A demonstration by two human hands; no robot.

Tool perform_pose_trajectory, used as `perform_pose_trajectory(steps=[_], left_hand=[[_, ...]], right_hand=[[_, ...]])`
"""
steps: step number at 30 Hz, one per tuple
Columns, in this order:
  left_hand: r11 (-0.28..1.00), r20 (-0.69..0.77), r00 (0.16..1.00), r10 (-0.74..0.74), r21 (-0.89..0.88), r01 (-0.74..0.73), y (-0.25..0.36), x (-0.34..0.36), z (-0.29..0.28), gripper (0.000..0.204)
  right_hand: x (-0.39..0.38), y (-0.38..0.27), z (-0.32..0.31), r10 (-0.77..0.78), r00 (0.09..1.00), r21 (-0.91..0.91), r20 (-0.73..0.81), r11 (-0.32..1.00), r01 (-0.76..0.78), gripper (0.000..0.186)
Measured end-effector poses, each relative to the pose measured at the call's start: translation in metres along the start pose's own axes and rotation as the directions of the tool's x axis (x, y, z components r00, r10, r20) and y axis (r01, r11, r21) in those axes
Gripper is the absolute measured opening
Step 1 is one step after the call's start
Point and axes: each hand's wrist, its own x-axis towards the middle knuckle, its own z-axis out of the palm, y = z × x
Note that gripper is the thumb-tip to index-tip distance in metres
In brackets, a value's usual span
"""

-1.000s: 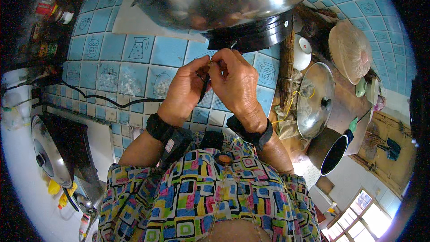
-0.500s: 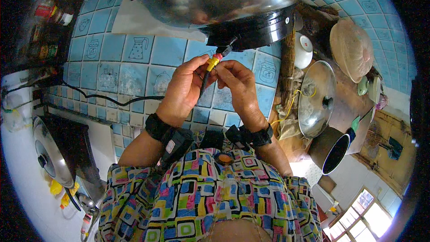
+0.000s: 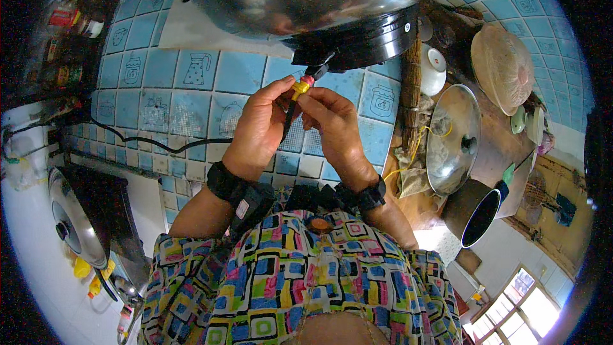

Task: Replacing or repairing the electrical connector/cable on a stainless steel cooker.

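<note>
From where I stand, the black cord (image 3: pixel 288 121) is up off the blue-tiled table (image 3: pixel 195 76), over its right half, between the near edge and the big steel pan (image 3: pixel 287 6) at the far side. The left hand (image 3: pixel 254 129) has its thumb and fingers closed around the cord at the yellow wrap (image 3: pixel 300 88). The right hand (image 3: pixel 336 129) has thumb and forefinger drawn together against the wrap's lower end; I cannot tell whether anything is pinched between them. Just above the wrap sits a red piece (image 3: pixel 308 80), then a black connector (image 3: pixel 321 68) close under the pan's black base (image 3: pixel 367 41).

What worries me is that short run to the base. A hard pull toward the near edge could strain the red piece or work the connector loose, and might even tug the pan. If the left fingers slackened, the cord could twist and the wrap slip. Should that wrap cover a bare joint carrying current, which I can't judge from here, fingertips this close would risk a shock.
</note>
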Motion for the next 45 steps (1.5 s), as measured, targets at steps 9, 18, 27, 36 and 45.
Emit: perform_pose_trajectory(steps=[9, 18, 27, 36, 45], left_hand=[[0.999, 0.010, 1.000, 0.013, 0.050, -0.013, 0.003, 0.000, -0.003, 0.014], [0.914, -0.017, 0.984, 0.178, 0.374, -0.159, 0.010, 0.000, 0.007, 0.014], [0.686, 0.055, 0.896, 0.440, 0.624, -0.375, 0.005, 0.004, 0.010, 0.011], [0.702, 0.125, 0.904, 0.408, 0.590, -0.398, 0.008, 0.001, 0.006, 0.011], [0.599, 0.219, 0.897, 0.385, 0.680, -0.423, 0.016, 0.004, 0.004, 0.013]], right_hand=[[0.001, -0.001, 0.005, 0.042, 0.999, 0.139, 0.002, 0.989, -0.042, 0.013], [0.002, -0.001, 0.006, 0.021, 1.000, 0.132, -0.006, 0.991, -0.020, 0.013], [0.003, 0.000, 0.008, 0.029, 0.999, 0.129, -0.038, 0.991, -0.024, 0.012], [0.003, -0.001, 0.009, 0.011, 1.000, 0.147, -0.028, 0.989, -0.007, 0.012], [0.003, -0.002, 0.010, 0.031, 0.999, 0.149, -0.042, 0.989, -0.025, 0.011]])
